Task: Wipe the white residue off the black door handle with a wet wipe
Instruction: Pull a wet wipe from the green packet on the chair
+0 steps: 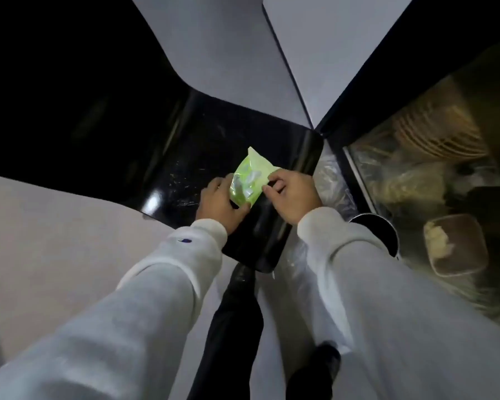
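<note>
A glossy black door handle panel [202, 151] fills the middle of the head view, with white smears and specks across its surface near my hands. In front of it I hold a light green wet wipe packet [250, 180] with both hands. My left hand [221, 202] grips its lower left side. My right hand [290, 194] pinches its right edge between thumb and fingers. Both arms are in white sleeves. No loose wipe is visible outside the packet.
A glass door [433, 174] at the right shows plastic-wrapped goods and a lidded container [456, 243] behind it. White door panels [228, 50] rise above. A pale surface [55, 226] lies at the left. My dark trouser leg and shoe [324, 362] are below.
</note>
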`<state>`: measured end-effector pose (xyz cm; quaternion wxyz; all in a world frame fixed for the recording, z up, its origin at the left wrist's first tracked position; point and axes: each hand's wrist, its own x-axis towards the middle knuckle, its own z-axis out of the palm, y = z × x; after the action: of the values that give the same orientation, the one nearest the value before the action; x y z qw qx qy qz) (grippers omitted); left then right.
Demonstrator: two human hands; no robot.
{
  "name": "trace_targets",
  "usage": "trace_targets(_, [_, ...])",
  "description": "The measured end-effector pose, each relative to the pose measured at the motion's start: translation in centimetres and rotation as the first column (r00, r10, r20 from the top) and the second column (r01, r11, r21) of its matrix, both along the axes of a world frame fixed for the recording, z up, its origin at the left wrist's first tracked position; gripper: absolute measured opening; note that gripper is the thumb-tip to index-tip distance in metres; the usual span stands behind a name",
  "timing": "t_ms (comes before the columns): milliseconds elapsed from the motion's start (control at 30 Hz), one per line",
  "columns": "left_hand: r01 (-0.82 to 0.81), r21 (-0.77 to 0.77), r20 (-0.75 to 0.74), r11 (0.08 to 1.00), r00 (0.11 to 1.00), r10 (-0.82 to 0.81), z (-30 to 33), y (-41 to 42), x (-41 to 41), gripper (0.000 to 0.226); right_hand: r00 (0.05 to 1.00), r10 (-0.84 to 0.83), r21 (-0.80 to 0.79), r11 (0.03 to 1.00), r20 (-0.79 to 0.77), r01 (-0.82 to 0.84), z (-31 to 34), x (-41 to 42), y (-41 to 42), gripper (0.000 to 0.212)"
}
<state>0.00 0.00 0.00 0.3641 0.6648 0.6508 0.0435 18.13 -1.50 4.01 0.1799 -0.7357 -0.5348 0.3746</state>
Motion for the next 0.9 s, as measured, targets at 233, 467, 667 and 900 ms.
trace_targets(233, [-0.012,-0.019,0.042,1.000,0.999,0.013,-5.2,3.1,1.4,0.076,0.990,-0.137,-0.065,0.988,0.018,0.138,-6.7,-3.6,3.3,0.028])
trace_targets(467, [-0.003,-0.070,0.009,0.998,1.000,0.004,-5.8,3.6,1.5,0.063,0.972,-0.218,-0.067,0.972,0.085,0.223,-6.8,-5.2,3.8,0.023])
trace_targets(667, [-0.011,-0.095,-0.017,0.995,1.000,0.010,-5.7,3.8,1.7,0.061,0.923,-0.376,-0.039,0.927,-0.081,0.374,-5.4,-5.6,2.3,0.014])
trace_targets(900, [0.002,-0.109,-0.096,0.994,0.995,-0.012,-5.5,3.5,2.2,0.070,0.460,-0.735,-0.200,0.613,-0.498,0.764,-3.6,-3.8,1.2,0.018])
